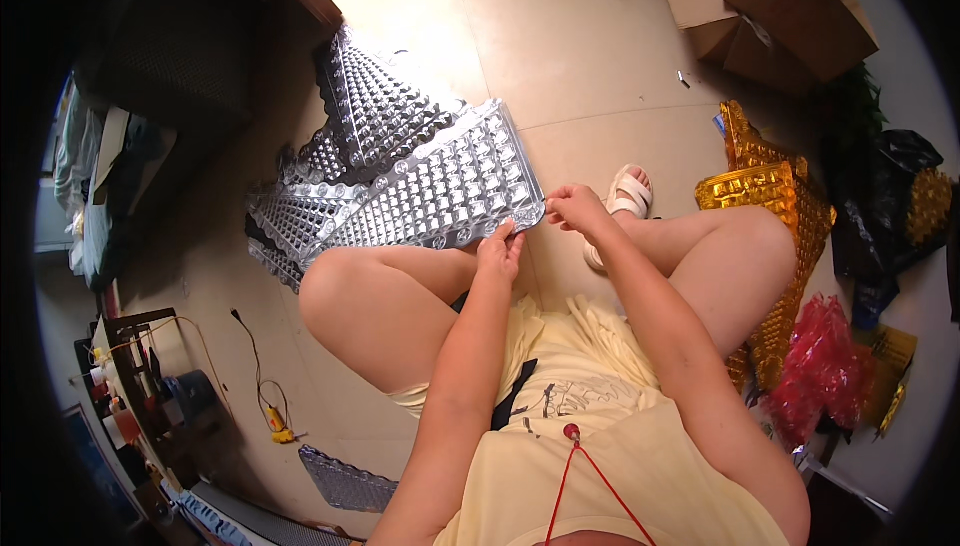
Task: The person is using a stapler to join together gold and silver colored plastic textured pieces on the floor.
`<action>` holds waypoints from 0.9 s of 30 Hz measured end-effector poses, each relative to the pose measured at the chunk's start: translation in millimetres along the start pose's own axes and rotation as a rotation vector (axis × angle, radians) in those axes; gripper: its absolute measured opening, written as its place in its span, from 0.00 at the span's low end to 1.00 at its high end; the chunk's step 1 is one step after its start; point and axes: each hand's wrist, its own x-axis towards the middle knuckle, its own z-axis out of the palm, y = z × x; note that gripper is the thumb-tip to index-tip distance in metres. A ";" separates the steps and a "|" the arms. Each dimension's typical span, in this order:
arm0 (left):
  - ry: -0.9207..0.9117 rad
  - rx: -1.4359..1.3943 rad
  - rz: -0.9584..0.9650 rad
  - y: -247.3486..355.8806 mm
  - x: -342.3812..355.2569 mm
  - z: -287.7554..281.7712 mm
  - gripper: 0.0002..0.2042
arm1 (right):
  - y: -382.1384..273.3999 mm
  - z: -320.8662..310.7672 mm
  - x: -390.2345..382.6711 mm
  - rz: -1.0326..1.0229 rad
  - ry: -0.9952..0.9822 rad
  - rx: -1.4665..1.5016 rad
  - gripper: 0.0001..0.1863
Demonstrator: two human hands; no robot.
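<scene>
A shiny silver embossed plastic sheet (440, 186), studded with rows of raised squares, lies across the floor and over my left knee. My left hand (500, 249) grips its near right corner, thumb on top and fingers partly hidden below. Just to the right, my right hand (578, 210) is closed in a pinch beside the same corner. Whatever sits between those fingertips is too small to make out. Similar silver sheets (375, 111) spread out beneath and behind it, fanned toward the left.
Gold embossed sheets (765, 191) lie to my right, near a crumpled red plastic wrapping (820, 371) and a black bag (885, 206). Cardboard boxes (790, 11) stand at the far right. A yellow tool with a cord (280, 426) rests on the floor at left, near another sheet (345, 479).
</scene>
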 end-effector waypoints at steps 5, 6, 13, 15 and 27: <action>0.030 -0.028 0.031 3.4 -3.4 17.0 0.07 | -127.0 -56.2 -106.9 -0.594 0.184 0.188 0.13; 0.048 -0.023 0.048 3.7 -1.6 21.3 0.08 | -150.0 -73.4 -134.9 -0.730 0.246 0.199 0.12; 0.040 -0.028 0.065 4.2 28.2 53.7 0.05 | -84.2 -211.0 -140.9 -0.630 0.661 0.167 0.13; 0.060 -0.017 0.073 -5.9 29.3 73.4 0.05 | 8.2 -236.4 -98.1 -0.246 0.780 -0.041 0.15; -0.088 -0.069 0.163 25.4 73.5 192.1 0.04 | 203.2 -149.4 -14.1 0.382 0.533 -0.612 0.41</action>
